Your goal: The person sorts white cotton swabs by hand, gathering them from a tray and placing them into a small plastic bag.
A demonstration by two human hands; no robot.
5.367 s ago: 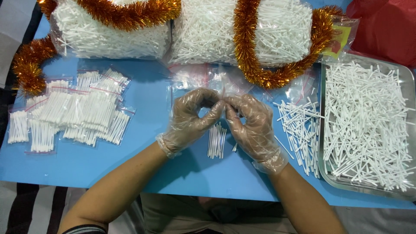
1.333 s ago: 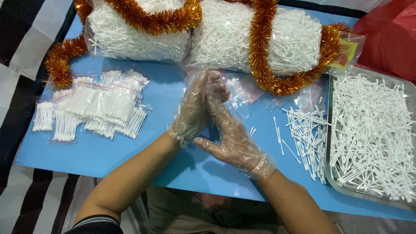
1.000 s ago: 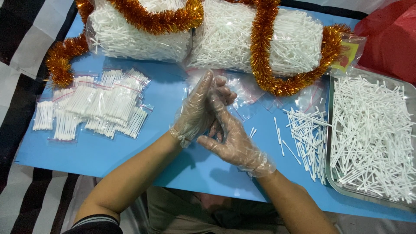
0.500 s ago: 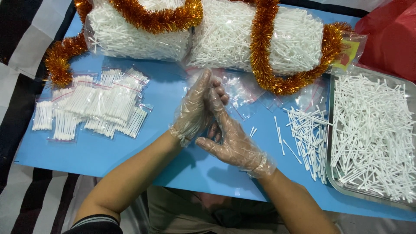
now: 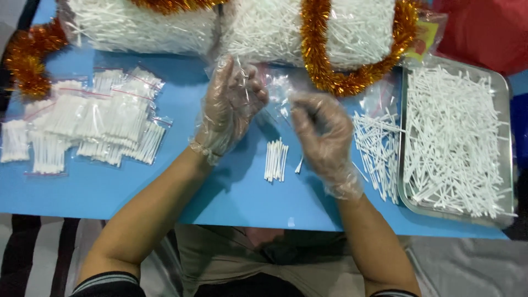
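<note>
A: What changed just now?

B: The hands have parted. The left hand (image 5: 228,107) pinches a small clear bag (image 5: 275,91); the right hand (image 5: 324,135) is loosely curled, empty.

A: And the swabs?

B: A small bundle of swabs (image 5: 275,159) now lies on the desk (image 5: 231,192) between the hands, ready for bagging, probably.

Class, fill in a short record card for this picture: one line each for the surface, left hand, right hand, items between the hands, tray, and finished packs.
Surface: blue table
Left hand: gloved, raised, pinching a small clear bag
Right hand: gloved, fingers curled, at the bag's other side
Between the hands: small bundle of cotton swabs lying on the table
Tray: metal tray at right, full of loose swabs
Finished packs: bagged swab packs piled at left
</note>
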